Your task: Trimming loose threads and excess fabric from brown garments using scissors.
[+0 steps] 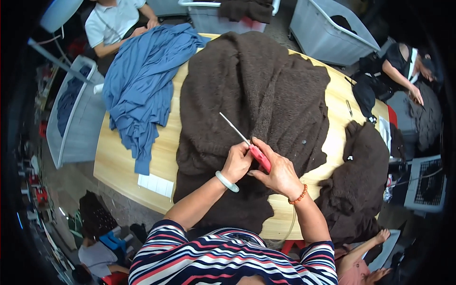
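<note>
Head view: clamps one red-handled, slim-shafted tool in right hand; curls left hand's fingers beside it, grip unclear. Has one dark-brown fleecy fabric pile under fingers, one blue fabric heap beyond left fingers, one brown fabric heap right of right fingers.

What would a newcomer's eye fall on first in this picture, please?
Probably the pink-handled tool, held in the right hand below the picture's middle, its metal shaft pointing up and left, with the left hand beside it. Beneath it, dark brown cloth covers the middle of the wooden table, and blue cloth lies bunched at the table's left.
</note>
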Available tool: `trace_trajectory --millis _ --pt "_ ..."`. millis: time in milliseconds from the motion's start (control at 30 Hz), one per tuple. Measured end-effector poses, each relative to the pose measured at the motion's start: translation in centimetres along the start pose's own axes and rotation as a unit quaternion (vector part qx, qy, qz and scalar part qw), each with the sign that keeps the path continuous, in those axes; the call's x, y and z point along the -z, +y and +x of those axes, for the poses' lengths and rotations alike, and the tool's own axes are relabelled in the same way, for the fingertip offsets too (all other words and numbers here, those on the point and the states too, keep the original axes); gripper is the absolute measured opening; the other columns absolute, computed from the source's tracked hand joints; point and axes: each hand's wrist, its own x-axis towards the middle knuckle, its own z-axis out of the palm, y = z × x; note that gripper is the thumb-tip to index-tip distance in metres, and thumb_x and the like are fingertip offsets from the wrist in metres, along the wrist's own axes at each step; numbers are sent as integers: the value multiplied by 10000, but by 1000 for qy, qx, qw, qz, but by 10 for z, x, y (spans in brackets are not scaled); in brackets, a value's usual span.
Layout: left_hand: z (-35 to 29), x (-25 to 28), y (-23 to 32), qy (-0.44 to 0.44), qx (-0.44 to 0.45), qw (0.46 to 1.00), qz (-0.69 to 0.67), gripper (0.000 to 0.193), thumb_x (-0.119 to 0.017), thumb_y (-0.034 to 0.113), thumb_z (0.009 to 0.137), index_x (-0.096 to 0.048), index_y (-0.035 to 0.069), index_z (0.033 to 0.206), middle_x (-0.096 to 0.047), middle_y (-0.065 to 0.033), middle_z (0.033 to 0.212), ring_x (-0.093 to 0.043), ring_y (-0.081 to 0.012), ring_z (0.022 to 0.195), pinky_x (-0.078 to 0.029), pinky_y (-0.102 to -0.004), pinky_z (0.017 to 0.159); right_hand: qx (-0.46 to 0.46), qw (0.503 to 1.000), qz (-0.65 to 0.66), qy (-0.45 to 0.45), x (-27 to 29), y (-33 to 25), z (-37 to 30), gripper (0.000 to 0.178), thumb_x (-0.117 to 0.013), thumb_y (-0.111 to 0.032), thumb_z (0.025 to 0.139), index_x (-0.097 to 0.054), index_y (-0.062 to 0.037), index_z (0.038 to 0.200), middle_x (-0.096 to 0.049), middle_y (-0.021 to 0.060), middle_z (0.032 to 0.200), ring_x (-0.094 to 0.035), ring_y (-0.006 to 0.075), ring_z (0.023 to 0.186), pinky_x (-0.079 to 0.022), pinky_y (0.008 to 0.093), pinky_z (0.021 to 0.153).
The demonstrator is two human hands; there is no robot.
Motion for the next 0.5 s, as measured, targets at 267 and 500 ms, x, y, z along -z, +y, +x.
trace_trajectory --millis 267,500 --pt "-45 22 26 -40 -28 985 164 399 -704 59 821 -595 17 1203 -647 -106 1062 -610 -206 1010 -454 -328 925 -21 998 -32 45 -8 -1 13 309 -690 -192 811 -624 -83 1092 -675 229 855 -646 440 851 -511 508 750" --pt "-8 104 24 202 -245 761 566 434 -703 99 757 -594 61 1176 -597 -123 1181 -540 -331 1125 -409 -444 954 6 921 277 273 69 0 -9 67 -676 -102 902 -657 -38 895 -663 10 729 -497 30 576 -401 210 529"
